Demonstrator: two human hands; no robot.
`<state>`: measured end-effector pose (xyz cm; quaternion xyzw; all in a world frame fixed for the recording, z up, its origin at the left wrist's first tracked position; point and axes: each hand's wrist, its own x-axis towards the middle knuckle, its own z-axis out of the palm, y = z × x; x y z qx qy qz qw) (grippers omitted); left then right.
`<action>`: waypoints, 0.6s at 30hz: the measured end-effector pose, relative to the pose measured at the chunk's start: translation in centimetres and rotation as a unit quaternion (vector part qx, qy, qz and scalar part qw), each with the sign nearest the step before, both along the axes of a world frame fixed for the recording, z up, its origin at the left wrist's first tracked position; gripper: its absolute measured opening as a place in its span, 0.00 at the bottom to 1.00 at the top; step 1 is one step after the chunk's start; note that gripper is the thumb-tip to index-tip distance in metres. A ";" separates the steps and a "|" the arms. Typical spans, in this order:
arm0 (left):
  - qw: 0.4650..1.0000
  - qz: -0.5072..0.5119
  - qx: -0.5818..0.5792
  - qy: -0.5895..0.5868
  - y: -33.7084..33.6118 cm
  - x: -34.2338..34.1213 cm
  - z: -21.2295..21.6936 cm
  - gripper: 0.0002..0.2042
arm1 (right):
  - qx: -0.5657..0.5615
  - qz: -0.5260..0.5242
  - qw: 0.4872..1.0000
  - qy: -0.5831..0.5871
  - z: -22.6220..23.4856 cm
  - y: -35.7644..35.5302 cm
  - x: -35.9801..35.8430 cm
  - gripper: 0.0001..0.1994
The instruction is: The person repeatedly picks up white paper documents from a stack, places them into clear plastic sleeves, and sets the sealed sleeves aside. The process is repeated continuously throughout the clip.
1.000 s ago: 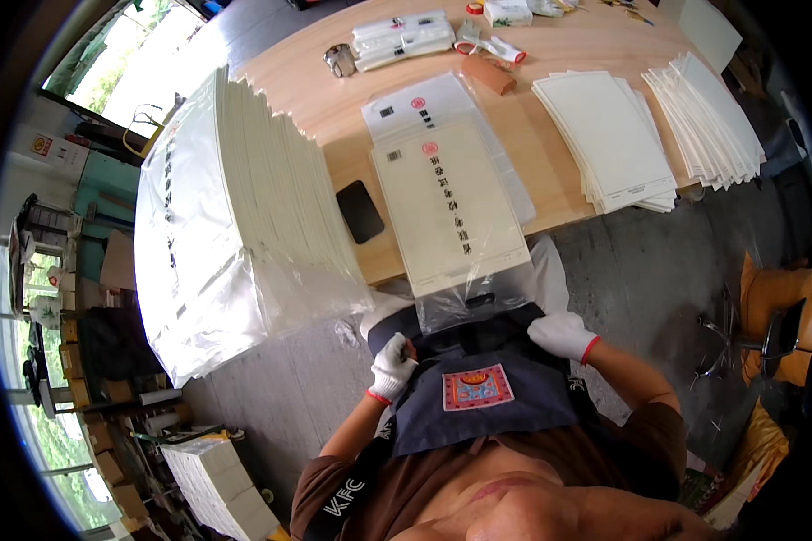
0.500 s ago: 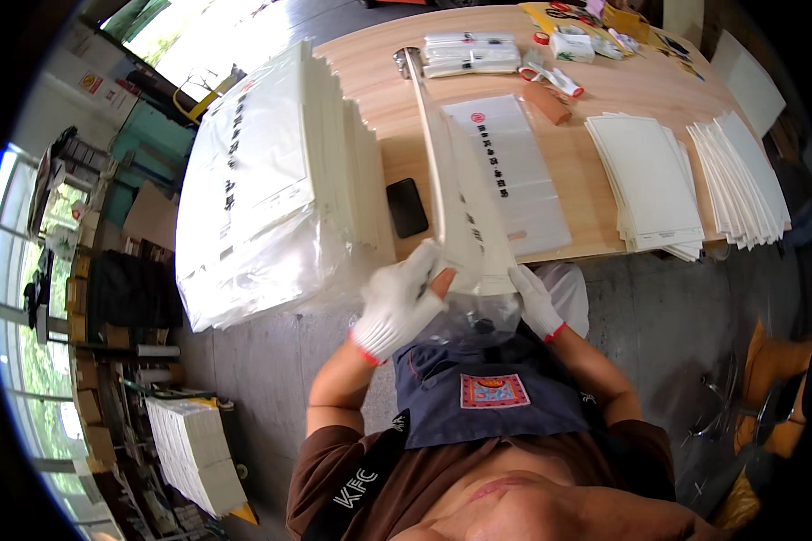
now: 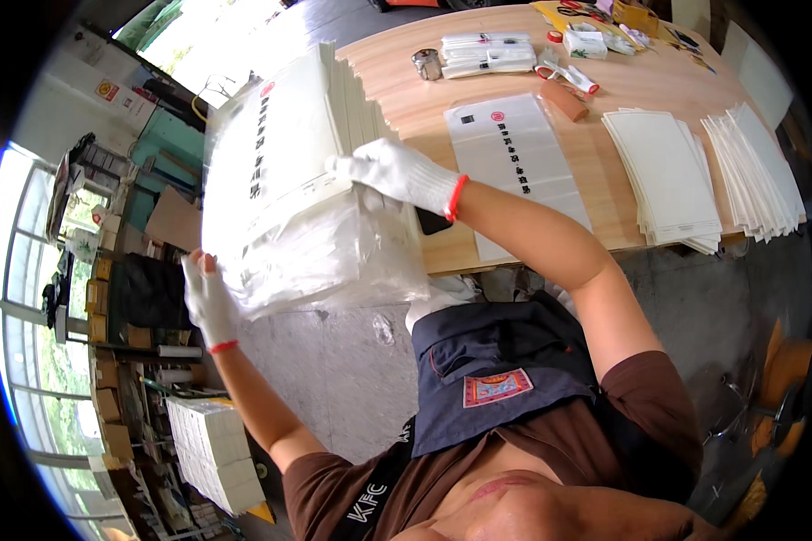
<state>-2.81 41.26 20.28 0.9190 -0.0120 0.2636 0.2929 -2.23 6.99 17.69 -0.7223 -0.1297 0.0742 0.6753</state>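
- Since the earlier frame both hands have left the single bag in front and gone to the big stack of plastic bags (image 3: 289, 207) at the left end of the surface (image 3: 622, 99).
- Right hand (image 3: 392, 171) lies flat on top, fingers spread; left hand (image 3: 207, 298) grips the lower corner, seemingly closed on it.
- The stack looks heavy, floppy and slick; best held under its edges.

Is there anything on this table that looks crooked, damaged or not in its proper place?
The tall stack of bagged sheets overhangs the wooden table's left edge, its loose plastic ends sagging. The left hand props it from below and the right hand presses on top. The two fanned paper piles look orderly.
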 end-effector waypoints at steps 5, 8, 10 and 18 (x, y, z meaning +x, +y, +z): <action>0.844 -0.067 -0.524 -0.086 4.0 0.5 -20.7 0.31 | 0.127 0.101 0.987 0.004 -6.9 -1.9 -5.6 0.24; 0.902 -0.086 -0.410 0.102 -5.0 -5.3 -31.6 0.24 | 0.141 0.066 0.963 0.218 -14.2 -4.6 -10.7 0.18; 0.875 -0.117 -0.384 0.270 -13.5 -8.2 -34.9 0.12 | 0.124 0.019 0.954 0.271 -20.0 -5.9 -13.8 0.16; 0.882 -0.437 0.078 0.161 -37.0 -4.2 -28.9 0.10 | 0.149 -0.177 0.909 0.347 -24.8 -11.0 -23.6 0.15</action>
